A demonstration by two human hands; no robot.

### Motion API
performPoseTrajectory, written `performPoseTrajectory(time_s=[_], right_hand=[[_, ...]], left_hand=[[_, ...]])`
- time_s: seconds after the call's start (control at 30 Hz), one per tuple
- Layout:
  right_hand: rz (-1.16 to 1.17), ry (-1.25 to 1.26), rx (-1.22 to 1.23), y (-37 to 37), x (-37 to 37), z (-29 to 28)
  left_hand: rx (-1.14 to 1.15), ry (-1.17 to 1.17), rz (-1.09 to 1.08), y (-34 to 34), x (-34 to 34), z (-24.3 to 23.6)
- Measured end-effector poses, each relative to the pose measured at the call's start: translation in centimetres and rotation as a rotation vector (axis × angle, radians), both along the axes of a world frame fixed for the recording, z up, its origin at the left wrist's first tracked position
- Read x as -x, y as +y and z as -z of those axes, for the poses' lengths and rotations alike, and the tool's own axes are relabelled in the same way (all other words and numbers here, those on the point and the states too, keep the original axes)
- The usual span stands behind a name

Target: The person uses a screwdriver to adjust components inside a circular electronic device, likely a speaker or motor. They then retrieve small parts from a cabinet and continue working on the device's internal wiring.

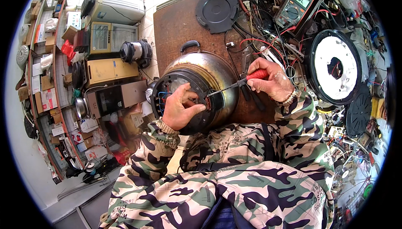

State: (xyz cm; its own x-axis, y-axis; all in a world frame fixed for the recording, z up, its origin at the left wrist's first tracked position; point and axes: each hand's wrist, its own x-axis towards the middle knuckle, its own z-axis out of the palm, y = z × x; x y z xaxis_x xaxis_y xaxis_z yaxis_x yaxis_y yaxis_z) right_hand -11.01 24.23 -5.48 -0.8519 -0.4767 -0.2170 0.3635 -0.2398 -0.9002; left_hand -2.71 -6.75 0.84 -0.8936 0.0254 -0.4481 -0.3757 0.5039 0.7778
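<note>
A stained steel pot (224,76) with a black handle lies on its side, its black base (201,121) exposed with blue wires and a dark component at its edge. My left hand (180,107) rests on that base, fingers bent and thumb at the component; whatever is between the fingers is hidden. In my right hand (272,82) is a red-handled screwdriver (255,75), gripped near the handle, its shaft reaching down-left to the component.
The rusty worktop (176,26) holds a black round cover (215,9), a multimeter (293,9), tangled leads and black-and-white ring part (335,65). Appliances (113,70) and boxed shelves (48,88) line the left; cluttered parts crowd the right.
</note>
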Motion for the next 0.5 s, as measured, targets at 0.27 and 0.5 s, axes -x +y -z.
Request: performPoseTrajectory(time_s=[0.27,0.5], right_hand=[[-0.151,-0.168,-0.164,0.8,0.8,-1.6],[-0.132,0.023,-0.329,0.8,0.6,0.1]], left_hand=[[0.037,-0.003,0.055,0.1,0.2,-0.3],[0.014,-0.017,0.029,0.2,0.2,-0.4]])
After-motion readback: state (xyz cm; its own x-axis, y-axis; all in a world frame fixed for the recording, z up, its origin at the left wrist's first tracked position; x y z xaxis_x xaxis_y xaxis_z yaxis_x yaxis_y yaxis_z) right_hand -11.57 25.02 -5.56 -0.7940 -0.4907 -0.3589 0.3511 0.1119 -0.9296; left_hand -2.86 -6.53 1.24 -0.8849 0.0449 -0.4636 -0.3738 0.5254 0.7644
